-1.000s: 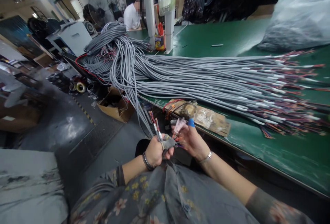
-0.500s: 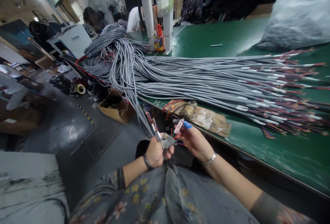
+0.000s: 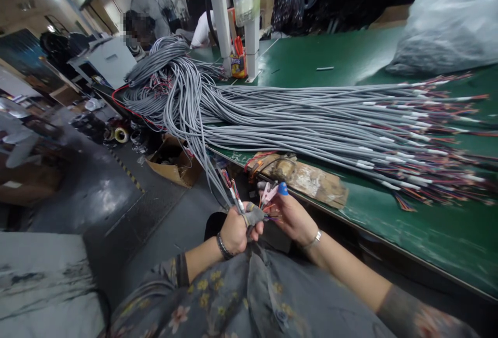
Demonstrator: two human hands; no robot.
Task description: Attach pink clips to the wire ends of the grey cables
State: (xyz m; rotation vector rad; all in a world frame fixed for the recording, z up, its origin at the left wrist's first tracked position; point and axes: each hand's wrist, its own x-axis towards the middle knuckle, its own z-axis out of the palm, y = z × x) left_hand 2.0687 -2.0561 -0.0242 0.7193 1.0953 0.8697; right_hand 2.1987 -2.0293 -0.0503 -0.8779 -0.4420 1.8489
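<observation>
My left hand [image 3: 234,231], with grey covers on its fingers, is closed round the ends of several grey cables [image 3: 215,178]. Thin coloured wires [image 3: 273,217] fan out from that grip toward the right. Other stripped ends with white sleeves [image 3: 235,199] stick up above the fist. Just right of it, my right hand [image 3: 296,220] pinches a small pink clip [image 3: 268,193], its jaws turned toward the coloured wires. A blue cover [image 3: 282,188] wraps the right thumb tip. Whether the clip touches a wire, I cannot tell.
A thick bundle of grey cables [image 3: 280,115] lies along the green table [image 3: 303,53]. A worn wooden board [image 3: 319,185] sits at its near edge. White posts [image 3: 252,42] stand behind. A plastic bag [image 3: 447,27] rests far right, a cardboard box [image 3: 175,164] on the floor.
The pink clip has turned in my right fingers, now showing its side and two arms instead of its flat face. My left hand keeps its hold on the cables.
</observation>
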